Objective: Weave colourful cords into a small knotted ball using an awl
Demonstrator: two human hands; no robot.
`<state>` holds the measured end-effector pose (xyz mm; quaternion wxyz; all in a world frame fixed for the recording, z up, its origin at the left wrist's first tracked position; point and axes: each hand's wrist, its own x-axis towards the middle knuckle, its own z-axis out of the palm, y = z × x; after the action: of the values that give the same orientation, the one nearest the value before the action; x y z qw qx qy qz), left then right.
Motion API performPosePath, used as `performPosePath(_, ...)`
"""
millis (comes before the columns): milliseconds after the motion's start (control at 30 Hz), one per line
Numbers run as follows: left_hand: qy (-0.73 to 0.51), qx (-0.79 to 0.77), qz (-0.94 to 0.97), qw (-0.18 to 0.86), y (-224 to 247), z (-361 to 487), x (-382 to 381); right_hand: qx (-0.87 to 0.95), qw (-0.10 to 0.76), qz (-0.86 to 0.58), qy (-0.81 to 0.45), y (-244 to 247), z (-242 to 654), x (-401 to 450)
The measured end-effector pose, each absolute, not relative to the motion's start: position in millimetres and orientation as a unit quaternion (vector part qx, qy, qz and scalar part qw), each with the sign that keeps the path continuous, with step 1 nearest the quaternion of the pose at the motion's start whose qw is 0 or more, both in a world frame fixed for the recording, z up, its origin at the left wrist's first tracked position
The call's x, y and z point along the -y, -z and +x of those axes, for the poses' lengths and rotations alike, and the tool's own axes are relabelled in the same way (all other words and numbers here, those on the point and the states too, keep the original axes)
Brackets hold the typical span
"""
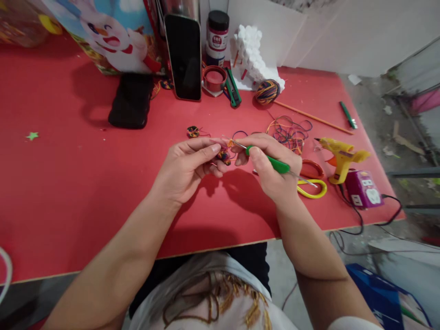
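Observation:
Between thumb and fingers, my left hand (194, 167) pinches a small multicoloured crochet piece (224, 157), partly covered by the fingers. My right hand (273, 162) is closed around the green handle of a crochet hook (277, 165). The hook's metal tip points left and meets orange yarn at the crochet piece; its other metal end sticks out behind the hand. Loose multicoloured yarn (287, 133) lies tangled just beyond my right hand. A small round crocheted piece (193, 131) rests on the table beyond my left hand.
On the red table (103, 197) stand a phone (183, 57), a jar (217, 39) and a yarn ball (267, 91). Yellow-handled scissors (312, 189), a yellow glue gun (343, 158) and a purple power cube (364, 189) with cables lie right. A black case (130, 101) is left.

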<state>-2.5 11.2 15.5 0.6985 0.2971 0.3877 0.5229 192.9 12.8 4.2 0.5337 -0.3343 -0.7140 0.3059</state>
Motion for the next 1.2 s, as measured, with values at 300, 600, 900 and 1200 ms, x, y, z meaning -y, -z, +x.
performPosePath(300,-0.521,-0.396,0.304,0.692,-10.6,-1.8,-11.5,0.714,0.525,-0.332,-0.324,-5.4,191.1,-11.4)
performPosePath(600,-0.519,-0.407,0.318,0.681,-12.6,-0.3,-11.2,0.712,0.519,-0.34,-0.33,-4.2,189.9,-10.9)
performPosePath(900,-0.537,-0.388,0.379,0.646,-9.8,1.4,-6.3,0.722,0.511,-0.35,-0.31,-4.9,189.0,-8.9)
performPosePath(1200,-0.535,-0.399,0.369,0.647,-11.0,1.1,-6.8,0.721,0.518,-0.349,-0.301,-6.6,187.3,-7.7)
